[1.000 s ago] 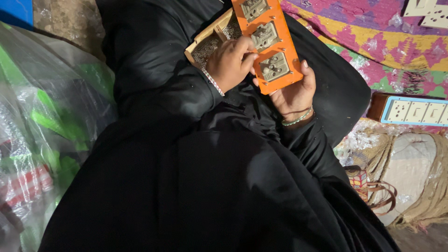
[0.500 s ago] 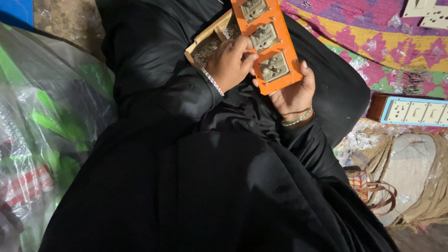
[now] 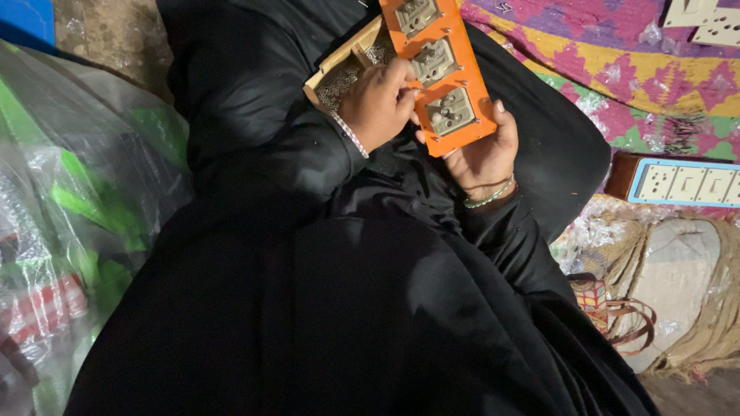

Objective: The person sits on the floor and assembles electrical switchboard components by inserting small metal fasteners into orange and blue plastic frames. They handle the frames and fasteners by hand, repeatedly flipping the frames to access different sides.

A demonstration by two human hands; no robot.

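An orange plastic panel (image 3: pixel 462 73) with three grey socket units set in it lies tilted over my black-robed lap. My right hand (image 3: pixel 482 158) cups its lower end from beneath, thumb along the right edge. My left hand (image 3: pixel 378 104) is curled against the panel's left edge, fingertips pinched beside the lowest socket; what they pinch is too small to tell. Under the left hand sits a shallow cardboard box (image 3: pixel 343 73) filled with small metal parts, half hidden by the hand and the panel.
A large clear plastic bag (image 3: pixel 69 216) with green and red contents fills the left. A patterned cloth (image 3: pixel 617 69) covers the floor at top right, with white switch plates (image 3: pixel 705 19) on it. A blue-edged switch board (image 3: pixel 686 181) and a woven sack (image 3: pixel 678 308) lie right.
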